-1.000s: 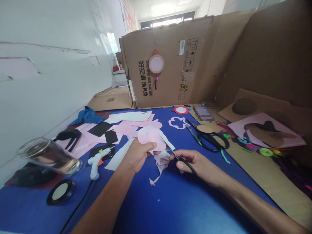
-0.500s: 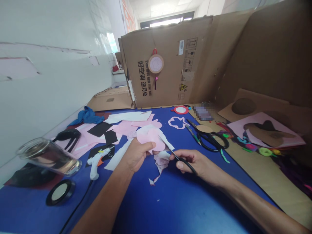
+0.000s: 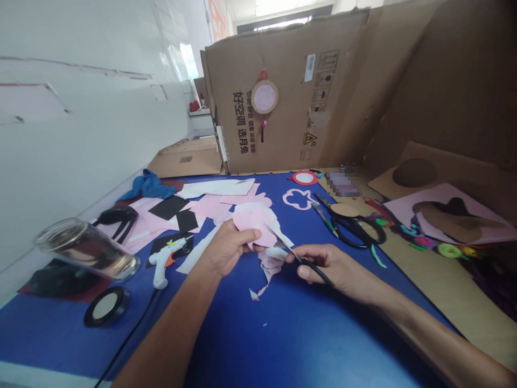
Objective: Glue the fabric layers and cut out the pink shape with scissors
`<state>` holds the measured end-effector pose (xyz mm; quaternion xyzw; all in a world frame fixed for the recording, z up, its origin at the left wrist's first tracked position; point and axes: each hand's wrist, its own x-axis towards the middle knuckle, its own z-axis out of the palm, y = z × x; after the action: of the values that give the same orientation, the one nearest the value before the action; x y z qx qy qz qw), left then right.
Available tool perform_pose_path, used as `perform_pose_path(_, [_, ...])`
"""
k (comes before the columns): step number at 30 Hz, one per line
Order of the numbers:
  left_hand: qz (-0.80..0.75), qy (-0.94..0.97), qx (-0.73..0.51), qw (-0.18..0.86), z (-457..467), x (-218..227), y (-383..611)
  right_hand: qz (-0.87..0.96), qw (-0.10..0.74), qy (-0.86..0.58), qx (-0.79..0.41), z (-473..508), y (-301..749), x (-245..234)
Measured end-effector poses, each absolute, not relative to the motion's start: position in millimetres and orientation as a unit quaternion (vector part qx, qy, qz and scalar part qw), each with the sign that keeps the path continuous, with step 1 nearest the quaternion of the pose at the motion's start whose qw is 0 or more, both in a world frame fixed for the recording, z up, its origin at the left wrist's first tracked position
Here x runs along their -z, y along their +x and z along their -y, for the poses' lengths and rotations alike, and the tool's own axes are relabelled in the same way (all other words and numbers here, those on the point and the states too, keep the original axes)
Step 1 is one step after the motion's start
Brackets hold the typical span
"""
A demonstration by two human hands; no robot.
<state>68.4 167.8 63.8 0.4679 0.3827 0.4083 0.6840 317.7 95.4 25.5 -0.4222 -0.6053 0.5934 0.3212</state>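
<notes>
My left hand [image 3: 230, 245] pinches a pink piece of paper [image 3: 252, 220] with a rounded outline, thumb on top and the other fingers mostly beneath. In my right hand [image 3: 323, 264] is a slim pair of scissors [image 3: 301, 260] with dark handles, its blades pointing up and left to the pink paper's right side. Whether the blades are parted I cannot tell. Behind the pink paper lies white paper [image 3: 280, 230]. Below the hands a thin patterned scrap [image 3: 270, 269] trails over the blue tabletop [image 3: 250, 345].
A white glue gun [image 3: 163, 264], a glass of liquid [image 3: 89, 250] and its round lid [image 3: 105, 307] stand left. Pink paper outline [image 3: 299, 199], pen [image 3: 325, 219] and large black-handled scissors [image 3: 359, 237] lie right. A cardboard panel [image 3: 291, 118] rises behind.
The whole view has shifted slightly, with things appearing a little further right. The pink paper has turned somewhat in my left hand, and the scissors remain at its right side.
</notes>
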Motion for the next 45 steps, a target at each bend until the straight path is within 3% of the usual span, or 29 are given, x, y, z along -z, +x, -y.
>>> perform_pose_path(20, [-0.394,0.455,-0.403,0.689,-169,-65,67,0.607,0.301,-0.438,-0.591,-94,318,-28])
perform_pose_path(34, [-0.276,0.232,-0.400,0.843,-161,-41,86,0.569,0.398,-0.472,-0.543,-102,315,-30])
perform_pose_path(45, [-0.279,0.325,-0.477,0.768,-140,-39,115,0.579,0.415,-0.450,-0.538,-100,308,-28])
